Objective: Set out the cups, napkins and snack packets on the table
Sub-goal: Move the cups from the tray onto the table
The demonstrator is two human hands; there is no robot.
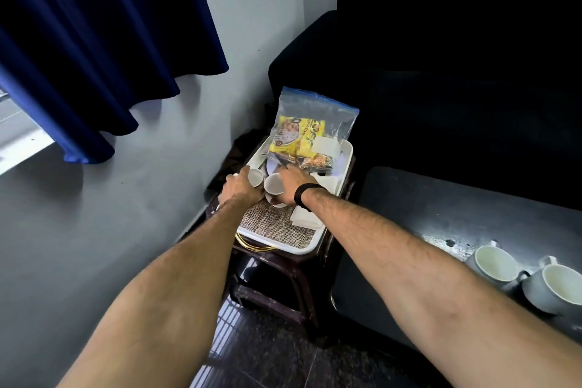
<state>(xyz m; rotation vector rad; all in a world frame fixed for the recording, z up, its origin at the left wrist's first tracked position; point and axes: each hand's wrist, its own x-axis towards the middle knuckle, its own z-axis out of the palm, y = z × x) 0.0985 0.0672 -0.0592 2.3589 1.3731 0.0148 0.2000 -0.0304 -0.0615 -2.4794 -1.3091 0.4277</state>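
A dark sofa (456, 57) fills the far right, and a blue curtain (94, 41) hangs at the upper left against a grey wall. In front of the sofa is a dark, glossy counter (425, 214); two pale cups (494, 263) (560, 287) stand on its near right edge, just beside each other, rims up.

Left of the counter, a small dark stool (277, 277) carries a white tray (302, 247). Leaning at the tray's far end is a clear zip bag (315, 123) holding yellow snack packets (291, 135). A woven mat (277, 227) lies on the tray's near half, with white napkins (304, 217) beside it on the right.

Both arms reach into the middle of the tray. The left hand (239, 187) is curled around a small white cup (255, 178), fingers wrapped on its side. The right hand (296, 183) (a black band sits on that wrist) rests over a second white cup (273, 184), fingers bent onto it; whether it truly grips the cup, I cannot tell. The two cups sit just beside each other.
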